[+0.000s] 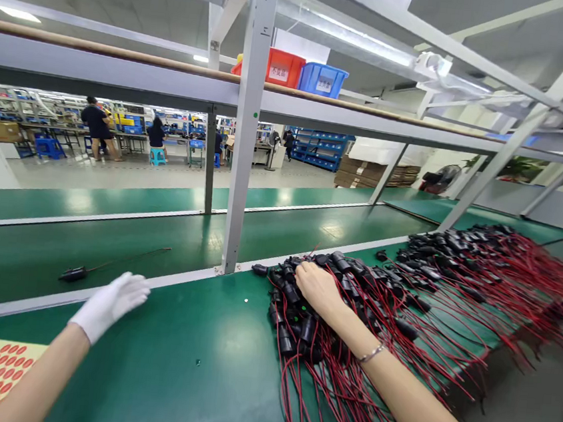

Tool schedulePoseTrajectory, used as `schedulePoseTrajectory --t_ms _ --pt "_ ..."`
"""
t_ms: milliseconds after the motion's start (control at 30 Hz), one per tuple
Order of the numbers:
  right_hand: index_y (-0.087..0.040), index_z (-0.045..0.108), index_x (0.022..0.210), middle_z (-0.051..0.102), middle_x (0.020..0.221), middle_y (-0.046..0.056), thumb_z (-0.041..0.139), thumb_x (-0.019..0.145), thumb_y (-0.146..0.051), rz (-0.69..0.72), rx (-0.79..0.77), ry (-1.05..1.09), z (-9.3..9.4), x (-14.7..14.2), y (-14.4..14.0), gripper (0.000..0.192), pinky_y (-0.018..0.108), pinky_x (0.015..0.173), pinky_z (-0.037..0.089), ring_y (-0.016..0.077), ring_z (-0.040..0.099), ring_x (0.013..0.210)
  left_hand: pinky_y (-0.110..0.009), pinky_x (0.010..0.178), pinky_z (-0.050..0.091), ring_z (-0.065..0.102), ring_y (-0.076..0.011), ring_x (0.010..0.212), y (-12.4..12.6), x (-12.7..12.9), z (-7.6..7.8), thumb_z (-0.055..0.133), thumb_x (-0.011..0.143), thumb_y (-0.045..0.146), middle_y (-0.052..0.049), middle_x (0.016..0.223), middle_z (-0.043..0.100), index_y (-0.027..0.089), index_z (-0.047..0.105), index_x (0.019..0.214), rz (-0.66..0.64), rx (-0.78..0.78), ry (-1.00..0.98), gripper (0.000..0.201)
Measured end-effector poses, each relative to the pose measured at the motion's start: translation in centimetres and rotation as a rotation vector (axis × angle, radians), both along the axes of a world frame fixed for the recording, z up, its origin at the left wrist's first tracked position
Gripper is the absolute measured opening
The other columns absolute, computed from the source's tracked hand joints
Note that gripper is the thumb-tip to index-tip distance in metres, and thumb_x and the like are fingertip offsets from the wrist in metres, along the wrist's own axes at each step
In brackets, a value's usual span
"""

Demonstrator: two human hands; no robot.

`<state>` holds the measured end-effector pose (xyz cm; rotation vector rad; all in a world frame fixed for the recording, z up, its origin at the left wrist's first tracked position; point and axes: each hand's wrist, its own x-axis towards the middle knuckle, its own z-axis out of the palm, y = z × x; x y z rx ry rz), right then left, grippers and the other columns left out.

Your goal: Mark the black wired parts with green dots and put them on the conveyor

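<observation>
Right hand (318, 287), bare, fingers curled down into the near pile of black connectors with red wires (346, 312) on the green desk (196, 356); whether it grips one, cannot tell. Left hand (111, 304), white-gloved, open, hovering near the desk edge. Single connector (73, 274) lies beyond on the belt.

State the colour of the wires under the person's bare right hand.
Red wires, joined to black connectors; the head view shows them.
</observation>
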<state>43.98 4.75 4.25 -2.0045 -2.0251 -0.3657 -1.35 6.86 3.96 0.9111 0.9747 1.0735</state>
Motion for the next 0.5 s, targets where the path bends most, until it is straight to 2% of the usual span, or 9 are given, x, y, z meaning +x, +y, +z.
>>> schedulePoseTrajectory --t_ms 67,133,200,267,367,500 --pt "-0.015 0.065 0.112 0.069 0.109 0.006 0.064 0.098 -0.032 0.016 0.047 0.065 1.6 -0.6 -0.6 0.022 0.038 0.08 0.059 0.0188 0.069 0.092 -0.031 0.078 0.056 0.072 -0.0182 0.078 -3.9 3.7 -0.6 0.051 0.098 0.028 -0.004 0.084 0.077 0.014 0.076 0.086 -0.084 -0.082 -0.01 0.031" --pt "-0.015 0.066 0.101 0.07 0.094 0.003 0.061 0.099 -0.03 0.053 0.104 0.153 3.2 -1.8 -1.9 0.016 0.033 0.074 0.058 0.0159 0.069 0.081 -0.033 0.078 0.057 0.073 -0.022 0.081 -7.8 7.8 -0.8 0.066 0.089 0.036 -0.011 0.092 0.077 0.01 0.076 0.096 -0.22 -0.126 -0.051 0.029" --pt "-0.017 0.063 0.089 0.069 0.079 0.0 0.055 0.101 -0.029 0.13 0.153 0.258 4.4 -3.7 -4.1 0.019 0.027 0.068 0.056 0.0133 0.067 0.069 -0.032 0.075 0.057 0.073 -0.0224 0.081 -11.1 11.7 -0.8 0.078 0.079 0.047 -0.015 0.097 0.075 0.008 0.076 0.099 -0.331 -0.157 -0.127 0.043" --pt "-0.02 0.059 0.084 0.067 0.072 -0.001 0.047 0.104 -0.033 0.227 0.183 0.364 5.1 -6.3 -6.9 0.027 0.021 0.06 0.054 0.0115 0.064 0.061 -0.031 0.075 0.056 0.073 -0.021 0.08 -13.3 14.7 -0.5 0.083 0.071 0.053 -0.016 0.102 0.074 0.01 0.075 0.103 -0.401 -0.187 -0.306 0.054" --pt "-0.022 0.056 0.082 0.063 0.065 -0.003 0.039 0.105 -0.04 0.314 0.213 0.486 4.7 -10.2 -11.6 0.034 0.019 0.048 0.049 0.0114 0.06 0.051 -0.027 0.074 0.054 0.071 -0.0173 0.079 -15.0 17.1 -0.2 0.083 0.071 0.057 -0.015 0.107 0.073 0.01 0.075 0.106 -0.366 -0.195 -0.513 0.059" --pt "-0.024 0.057 0.074 0.059 0.058 -0.005 0.05 0.1 -0.039 0.382 0.265 0.717 2.6 -13.8 -16.9 0.03 0.019 0.046 0.047 0.0114 0.057 0.047 -0.024 0.074 0.052 0.068 -0.0158 0.081 -16.3 17.2 0.1 0.081 0.077 0.05 -0.015 0.101 0.074 0.008 0.077 0.1 -0.243 -0.149 -0.647 0.049"
